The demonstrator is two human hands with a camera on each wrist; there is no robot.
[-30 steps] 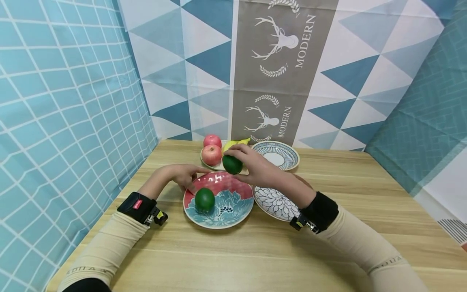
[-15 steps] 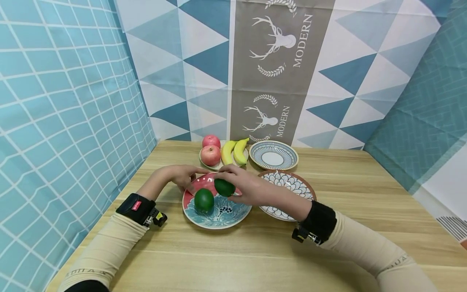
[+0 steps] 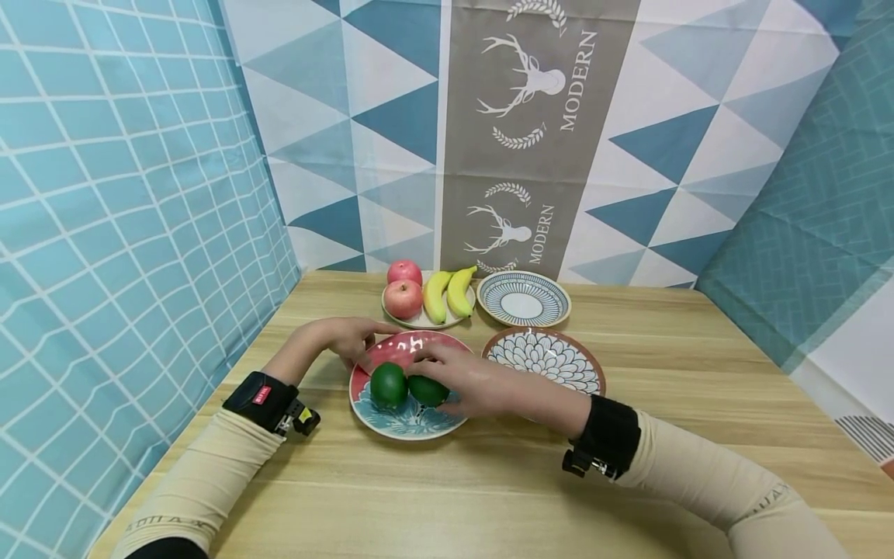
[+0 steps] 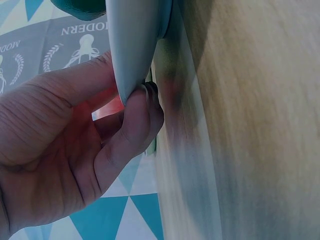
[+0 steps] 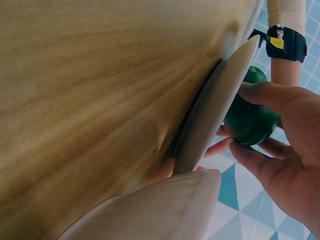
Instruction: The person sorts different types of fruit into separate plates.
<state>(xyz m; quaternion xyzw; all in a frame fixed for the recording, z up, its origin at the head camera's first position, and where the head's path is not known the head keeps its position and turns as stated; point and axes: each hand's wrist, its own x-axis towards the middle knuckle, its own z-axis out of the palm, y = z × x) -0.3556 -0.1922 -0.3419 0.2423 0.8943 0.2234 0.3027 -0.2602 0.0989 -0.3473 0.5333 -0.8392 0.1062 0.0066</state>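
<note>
A large plate [image 3: 412, 425] with a red and blue flower pattern lies on the table. My left hand [image 3: 349, 340] pinches its far left rim. In the left wrist view, the thumb is above the plate edge [image 4: 134, 45] and the fingers are curled under it. One dark green, roundish fruit [image 3: 388, 386] rests on the plate. My right hand [image 3: 478, 380] holds a second dark green fruit [image 3: 426, 391] low over the plate, right beside the first. Thumb and fingers span this fruit [image 5: 250, 122] in the right wrist view; whether it touches the plate I cannot tell.
Behind stands a small plate with two red apples [image 3: 403, 299] and two bananas [image 3: 436, 296]. To its right is a blue-and-white plate [image 3: 524, 299]. A brown-rimmed plate [image 3: 548, 353] with a petal pattern lies partly under my right forearm.
My right hand has carried its green fruit from in front of the bananas down and toward me, over the flower plate beside the other fruit. The left hand stays at the rim.
</note>
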